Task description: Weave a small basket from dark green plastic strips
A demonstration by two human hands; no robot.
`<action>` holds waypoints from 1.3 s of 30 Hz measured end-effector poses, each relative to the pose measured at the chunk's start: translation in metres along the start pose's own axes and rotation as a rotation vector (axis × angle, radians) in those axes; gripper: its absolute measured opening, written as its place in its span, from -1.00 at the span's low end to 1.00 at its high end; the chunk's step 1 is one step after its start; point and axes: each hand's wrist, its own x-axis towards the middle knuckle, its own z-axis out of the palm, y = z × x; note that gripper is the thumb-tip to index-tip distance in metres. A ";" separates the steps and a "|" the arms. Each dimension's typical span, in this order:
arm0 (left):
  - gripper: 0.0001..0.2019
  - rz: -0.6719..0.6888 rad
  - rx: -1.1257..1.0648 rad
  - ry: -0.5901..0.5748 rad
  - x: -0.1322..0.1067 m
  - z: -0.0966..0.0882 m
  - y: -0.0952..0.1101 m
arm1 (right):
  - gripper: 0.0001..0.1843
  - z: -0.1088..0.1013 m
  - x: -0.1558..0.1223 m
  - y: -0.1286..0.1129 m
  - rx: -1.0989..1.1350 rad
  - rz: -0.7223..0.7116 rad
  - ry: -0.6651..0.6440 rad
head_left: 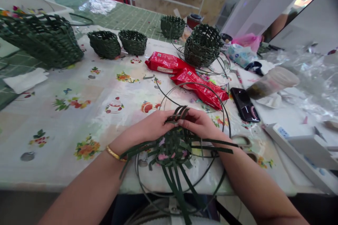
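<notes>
A half-woven dark green basket base (pixel 173 147) lies at the near table edge, loose green strips fanning out toward me and to the right. My left hand (pixel 153 126), with a gold bangle at the wrist, is closed on the upright strips at the base's far side. My right hand (pixel 196 123) pinches the same bunch of strips (pixel 181 113) from the right. A long thin green strip (pixel 208 93) loops in rings around the work and hangs over the table edge.
Several finished green baskets (pixel 202 45) stand along the back, a large one (pixel 42 40) at far left. Two red packets (pixel 200 86), a black phone (pixel 244 104), a plastic cup (pixel 271 82), scissors (pixel 244 142) and a white device (pixel 303 153) lie to the right.
</notes>
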 end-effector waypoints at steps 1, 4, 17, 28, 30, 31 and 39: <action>-0.81 0.004 0.002 0.003 0.000 0.000 0.000 | -0.79 0.000 -0.001 -0.001 -0.057 -0.026 0.017; -0.86 0.011 0.004 0.026 -0.001 -0.002 -0.001 | -0.82 0.000 -0.005 -0.002 -0.182 -0.069 0.099; -0.78 -0.029 -0.029 0.070 0.004 0.001 -0.005 | -0.73 0.003 -0.002 0.006 0.261 0.155 0.330; -0.73 -0.157 -0.237 0.086 0.004 0.000 0.004 | -0.73 -0.016 0.007 0.012 0.536 0.342 0.083; -0.72 -0.242 -0.325 0.176 0.004 0.000 0.002 | -0.74 -0.019 0.006 0.010 0.674 0.375 0.175; -0.70 -0.302 -0.375 0.250 0.003 0.000 0.001 | -0.74 -0.020 0.005 0.010 0.730 0.374 0.216; -0.60 -0.405 -0.886 0.398 0.001 0.000 0.006 | -0.46 -0.010 0.002 -0.006 0.904 0.207 0.136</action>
